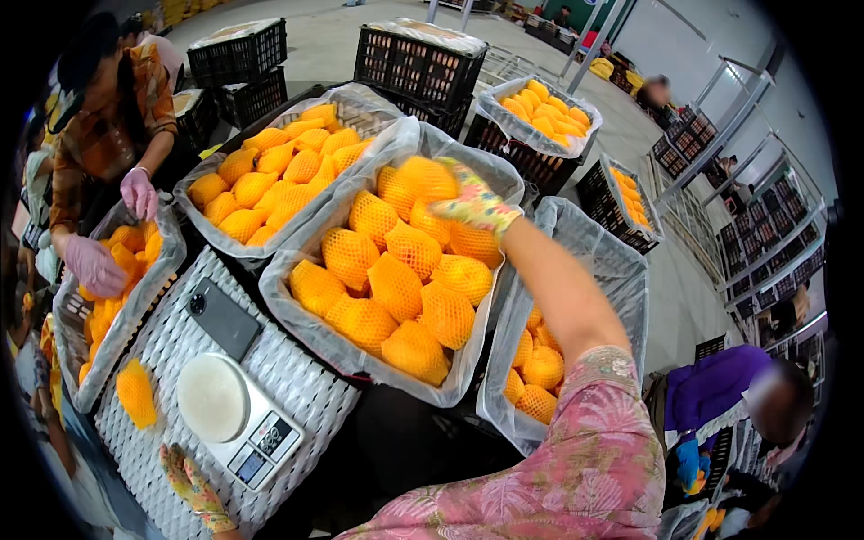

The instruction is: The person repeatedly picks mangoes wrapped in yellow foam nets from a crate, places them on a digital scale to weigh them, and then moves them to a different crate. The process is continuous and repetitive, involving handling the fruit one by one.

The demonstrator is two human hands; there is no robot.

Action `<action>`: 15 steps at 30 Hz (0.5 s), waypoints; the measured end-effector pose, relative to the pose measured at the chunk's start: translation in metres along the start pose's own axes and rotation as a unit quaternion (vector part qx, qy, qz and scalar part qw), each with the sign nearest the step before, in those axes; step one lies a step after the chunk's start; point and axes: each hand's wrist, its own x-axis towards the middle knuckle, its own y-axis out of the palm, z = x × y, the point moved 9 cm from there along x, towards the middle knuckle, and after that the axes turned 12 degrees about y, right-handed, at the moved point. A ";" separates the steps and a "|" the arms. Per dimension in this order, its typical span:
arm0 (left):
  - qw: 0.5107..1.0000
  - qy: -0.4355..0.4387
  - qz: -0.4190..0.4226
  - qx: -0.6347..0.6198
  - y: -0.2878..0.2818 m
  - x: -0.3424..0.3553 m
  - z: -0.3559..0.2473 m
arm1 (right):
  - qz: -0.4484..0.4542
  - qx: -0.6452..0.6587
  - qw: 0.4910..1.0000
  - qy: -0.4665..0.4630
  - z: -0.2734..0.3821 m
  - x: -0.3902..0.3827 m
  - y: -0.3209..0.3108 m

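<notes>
My right hand [472, 200] in a floral glove grips a yellow, mesh-sleeved fruit [423, 175], slightly blurred, over the far end of the middle lined crate [279, 335], which holds several similar fruits. My left hand [193, 486], also gloved, is at the lower left with fingers apart, holding nothing, beside a white kitchen scale [211, 400] on a pale woven surface [306, 378]. A grey phone [222, 315] lies above the scale, and a yellow mesh-sleeved piece [137, 393] lies to its left.
Lined crates of fruit stand left [70, 351], behind [198, 184] and right [612, 270]. Stacked black crates [414, 67] are farther back. A co-worker in pink gloves [108, 108] works at the left crate; a person in purple [711, 387] is at the right. Metal frames [756, 81] line the right.
</notes>
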 end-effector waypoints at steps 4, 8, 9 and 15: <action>0.998 -0.027 -0.002 0.050 -0.004 0.000 0.001 | -0.085 -0.314 0.935 0.142 -0.081 0.025 -0.063; 0.997 -0.033 -0.003 0.066 -0.003 0.001 0.001 | 0.021 -0.506 0.808 0.301 -0.151 0.027 -0.061; 0.997 -0.030 -0.002 0.077 -0.004 0.001 0.000 | 0.055 -0.551 0.761 0.337 -0.162 0.025 -0.054; 0.997 -0.041 -0.013 0.069 -0.006 -0.001 0.012 | 0.191 -0.694 0.642 0.264 -0.224 0.064 -0.049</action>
